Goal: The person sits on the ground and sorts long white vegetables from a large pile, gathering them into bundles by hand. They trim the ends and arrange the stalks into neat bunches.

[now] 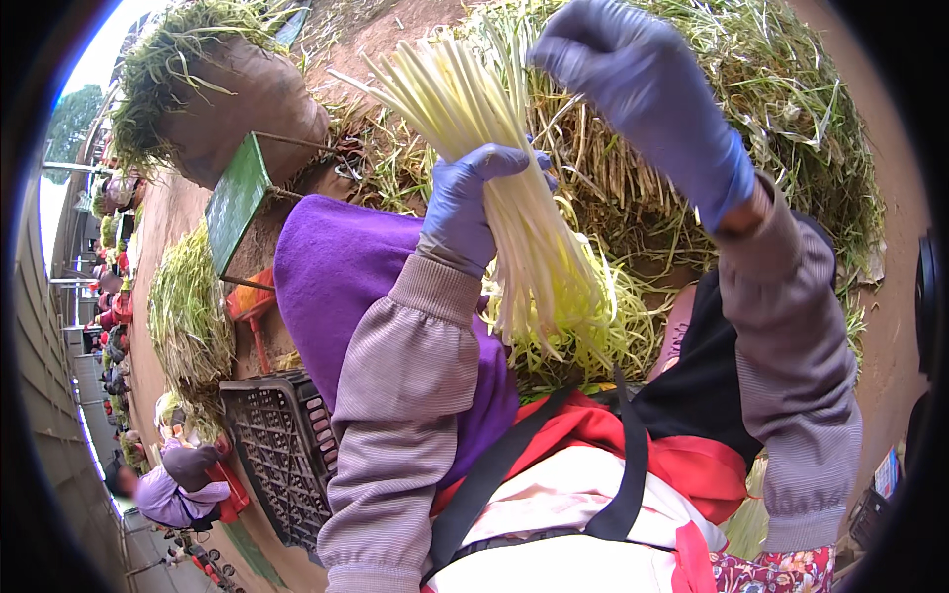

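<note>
My left hand, in a thin blue-violet glove, grips a thick bundle of long pale stalks. The bundle stands tilted, its even whitish ends fanned out at the top and its thin yellow-green ends hanging low. To the right of the stalk tops is my right hand, gloved alike, raised with curled fingers and blurred. Whether it holds anything is hidden. A purple cloth covers my left knee. Loose yellow-green leaves lie between my legs, below the bundle.
A large heap of uncleaned stalks spreads ahead. To the left are a stuffed sack, a green panel, another stalk pile and a black plastic crate. A seated person works farther left, with several others beyond.
</note>
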A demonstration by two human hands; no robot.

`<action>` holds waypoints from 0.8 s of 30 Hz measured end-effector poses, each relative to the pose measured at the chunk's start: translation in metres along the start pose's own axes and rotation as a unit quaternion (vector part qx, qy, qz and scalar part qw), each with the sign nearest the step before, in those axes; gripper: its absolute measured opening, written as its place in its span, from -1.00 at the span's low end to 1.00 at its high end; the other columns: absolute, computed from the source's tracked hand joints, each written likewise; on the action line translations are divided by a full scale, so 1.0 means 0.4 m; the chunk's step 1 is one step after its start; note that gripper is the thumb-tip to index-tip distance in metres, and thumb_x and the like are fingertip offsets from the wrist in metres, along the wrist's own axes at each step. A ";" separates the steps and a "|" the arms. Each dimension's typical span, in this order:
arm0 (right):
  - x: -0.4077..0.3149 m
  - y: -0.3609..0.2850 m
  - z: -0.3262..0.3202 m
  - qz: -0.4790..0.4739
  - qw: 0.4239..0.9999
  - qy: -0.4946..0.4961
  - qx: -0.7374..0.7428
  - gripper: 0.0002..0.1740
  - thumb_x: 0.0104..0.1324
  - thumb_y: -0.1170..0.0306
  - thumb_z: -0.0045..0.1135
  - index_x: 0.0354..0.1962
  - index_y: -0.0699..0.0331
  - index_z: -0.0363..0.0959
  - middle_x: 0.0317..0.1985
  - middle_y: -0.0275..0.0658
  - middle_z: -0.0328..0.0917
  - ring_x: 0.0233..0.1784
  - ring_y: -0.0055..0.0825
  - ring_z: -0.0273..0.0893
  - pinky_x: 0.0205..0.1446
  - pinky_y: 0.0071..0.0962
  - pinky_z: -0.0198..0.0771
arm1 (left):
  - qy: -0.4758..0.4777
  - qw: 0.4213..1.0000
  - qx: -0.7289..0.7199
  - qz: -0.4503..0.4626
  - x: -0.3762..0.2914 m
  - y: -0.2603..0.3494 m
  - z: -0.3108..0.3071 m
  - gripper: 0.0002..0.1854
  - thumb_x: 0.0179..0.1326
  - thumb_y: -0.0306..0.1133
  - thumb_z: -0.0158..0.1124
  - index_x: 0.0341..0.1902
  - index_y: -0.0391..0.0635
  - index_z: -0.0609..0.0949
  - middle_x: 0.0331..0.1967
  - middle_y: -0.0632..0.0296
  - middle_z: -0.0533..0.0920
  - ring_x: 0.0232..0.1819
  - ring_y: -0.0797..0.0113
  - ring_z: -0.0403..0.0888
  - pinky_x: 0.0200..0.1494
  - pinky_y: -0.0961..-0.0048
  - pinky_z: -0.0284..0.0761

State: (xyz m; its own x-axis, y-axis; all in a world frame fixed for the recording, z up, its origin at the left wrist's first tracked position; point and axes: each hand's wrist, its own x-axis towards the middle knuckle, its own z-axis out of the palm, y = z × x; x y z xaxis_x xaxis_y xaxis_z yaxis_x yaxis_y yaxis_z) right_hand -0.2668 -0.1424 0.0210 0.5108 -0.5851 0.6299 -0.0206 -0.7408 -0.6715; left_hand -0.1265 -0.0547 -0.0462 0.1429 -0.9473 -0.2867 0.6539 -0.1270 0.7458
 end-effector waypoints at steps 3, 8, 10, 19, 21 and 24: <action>-0.059 -0.006 0.059 -0.027 0.993 -0.082 -0.086 -0.85 0.04 0.44 0.12 -0.48 0.33 0.35 -0.67 -0.27 0.39 -0.62 -0.61 0.37 -0.54 -0.60 0.30 | -0.020 0.999 -0.037 -0.005 0.001 -0.010 -0.008 -0.68 -0.19 -0.52 0.14 -0.25 -0.30 0.44 -0.51 0.15 0.52 -0.50 0.31 0.54 -0.39 0.40 0.53; -0.074 0.018 0.095 0.041 0.988 -0.076 -0.129 -0.75 0.01 0.32 0.12 -0.47 0.34 0.35 -0.65 -0.08 0.41 -0.57 -0.22 0.45 -0.48 -0.40 0.35 | -0.088 0.993 -0.080 0.002 0.010 -0.010 -0.018 -0.66 -0.21 -0.56 0.09 -0.23 -0.29 0.44 -0.45 0.19 0.53 -0.44 0.38 0.53 -0.33 0.45 0.51; -0.066 0.019 0.090 0.048 0.984 -0.076 -0.153 -0.80 0.03 0.39 0.11 -0.46 0.34 0.35 -0.68 -0.13 0.40 -0.64 -0.37 0.43 -0.54 -0.53 0.33 | -0.082 0.994 -0.070 0.001 0.005 -0.008 -0.018 -0.64 -0.22 -0.57 0.09 -0.21 -0.28 0.43 -0.42 0.20 0.52 -0.41 0.37 0.53 -0.31 0.45 0.50; -0.040 0.017 0.055 0.236 0.960 -0.119 0.094 -0.90 0.04 0.48 -0.01 -0.58 0.35 0.36 -0.76 -0.36 0.34 -0.76 -0.68 0.33 -0.73 -0.70 0.29 | -0.099 0.995 0.008 0.007 -0.024 -0.003 0.008 -0.65 -0.18 -0.39 0.10 -0.23 -0.24 0.47 -0.34 0.10 0.53 -0.28 0.23 0.52 -0.12 0.34 0.43; -0.041 0.016 0.050 0.324 0.924 -0.098 0.176 -0.91 0.05 0.49 -0.03 -0.58 0.34 0.34 -0.76 -0.36 0.33 -0.79 -0.68 0.30 -0.75 -0.72 0.28 | -0.125 0.992 -0.008 -0.017 -0.023 0.000 0.012 -0.64 -0.17 -0.38 0.09 -0.20 -0.23 0.44 -0.32 0.09 0.52 -0.27 0.22 0.51 -0.11 0.33 0.42; -0.041 0.014 0.048 0.338 0.913 -0.111 0.198 -0.93 0.05 0.54 -0.09 -0.59 0.34 0.31 -0.77 -0.32 0.33 -0.80 -0.67 0.32 -0.80 -0.71 0.26 | -0.156 0.984 -0.064 -0.047 -0.019 -0.010 0.017 -0.61 -0.24 -0.47 0.11 -0.21 -0.23 0.39 -0.43 0.17 0.48 -0.37 0.28 0.49 -0.27 0.40 0.45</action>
State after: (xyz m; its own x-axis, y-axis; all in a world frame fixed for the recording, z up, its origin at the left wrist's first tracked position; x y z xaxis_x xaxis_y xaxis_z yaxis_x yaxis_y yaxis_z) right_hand -0.2590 -0.1307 -0.0008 0.6590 -0.7508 -0.0449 -0.1042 -0.0320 -0.9940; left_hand -0.1352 -0.0492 -0.0428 -0.1458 -0.9798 -0.1368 0.7450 -0.1997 0.6365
